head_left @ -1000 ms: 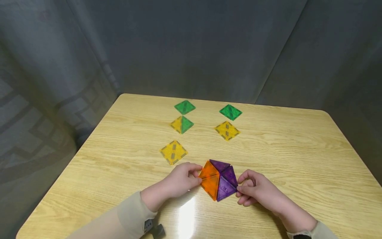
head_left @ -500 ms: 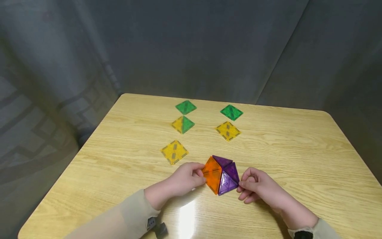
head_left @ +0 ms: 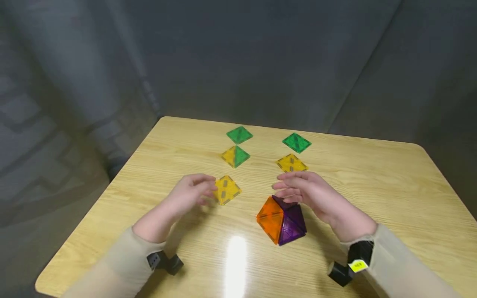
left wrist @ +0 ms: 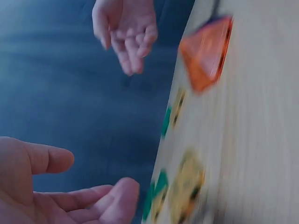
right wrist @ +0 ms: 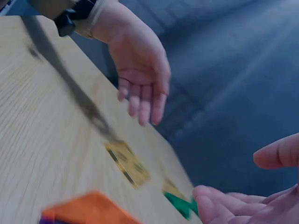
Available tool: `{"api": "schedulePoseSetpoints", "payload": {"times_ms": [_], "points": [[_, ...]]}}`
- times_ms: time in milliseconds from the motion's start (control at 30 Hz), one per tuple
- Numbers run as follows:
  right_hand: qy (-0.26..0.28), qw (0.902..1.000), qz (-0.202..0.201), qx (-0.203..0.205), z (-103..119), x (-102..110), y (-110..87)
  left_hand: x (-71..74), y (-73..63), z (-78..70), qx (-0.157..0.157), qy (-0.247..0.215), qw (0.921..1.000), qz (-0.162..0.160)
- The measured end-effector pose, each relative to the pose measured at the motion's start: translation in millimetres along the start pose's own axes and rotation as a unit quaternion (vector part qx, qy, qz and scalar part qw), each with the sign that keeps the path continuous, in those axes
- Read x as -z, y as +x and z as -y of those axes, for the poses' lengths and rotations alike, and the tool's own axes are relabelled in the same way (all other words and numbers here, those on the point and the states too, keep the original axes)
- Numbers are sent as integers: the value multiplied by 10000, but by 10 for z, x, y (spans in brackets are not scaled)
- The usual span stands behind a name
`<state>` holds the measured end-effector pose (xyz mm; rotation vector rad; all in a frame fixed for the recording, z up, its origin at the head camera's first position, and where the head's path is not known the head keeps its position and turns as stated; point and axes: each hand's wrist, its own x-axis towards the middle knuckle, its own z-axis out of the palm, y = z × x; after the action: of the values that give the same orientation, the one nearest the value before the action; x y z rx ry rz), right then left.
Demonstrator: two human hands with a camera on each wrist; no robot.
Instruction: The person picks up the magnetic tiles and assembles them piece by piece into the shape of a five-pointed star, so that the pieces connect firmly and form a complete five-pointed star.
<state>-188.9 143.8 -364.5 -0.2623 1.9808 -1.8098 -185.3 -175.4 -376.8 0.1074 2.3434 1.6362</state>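
A low domed piece of magnetic tiles, with orange triangles (head_left: 270,219) on its left and purple triangles (head_left: 292,228) on its right, sits on the table in the head view. My right hand (head_left: 309,192) hovers just behind and above it, fingers relaxed, covering part of its back edge. Over to the left, my left hand (head_left: 189,193) is held in the air beside a yellow tile diamond (head_left: 227,190), overlapping its left corner in this view. Both wrist views show loosely extended fingers and bare palms; neither the left hand (left wrist: 70,196) nor the right hand (right wrist: 257,205) holds anything.
Farther back lie a green diamond (head_left: 239,135), a half-yellow, half-green diamond (head_left: 236,156), another green diamond (head_left: 296,142) and a yellow one (head_left: 292,162). Dark curtains (head_left: 242,62) hang behind the wooden table (head_left: 372,182). Each wrist wears a small camera.
Both hands have released the orange and purple tile piece. They have risen, the left moving left and away, the right moving forward above it. The piece now rests on the table.
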Motion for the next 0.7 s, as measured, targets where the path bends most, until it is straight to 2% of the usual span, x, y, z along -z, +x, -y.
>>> {"api": "schedulePoseSetpoints", "payload": {"times_ms": [100, 200, 400, 700], "points": [[205, 9991, 238, -296, 10, -191, 253, 203, 62, 77, 277, -235, 9993, -129], [346, 9971, 440, -514, -52, -363, 449, 286, 105, 157, 467, -470, 9978, -49], [519, 9942, 539, -772, -181, -531, 624, 250, 174, 249, 643, -877, 9940, 101], [550, 9943, 533, -748, -200, -625, 677, 282, 183, 278, 608, -1050, 9925, 127]]}}
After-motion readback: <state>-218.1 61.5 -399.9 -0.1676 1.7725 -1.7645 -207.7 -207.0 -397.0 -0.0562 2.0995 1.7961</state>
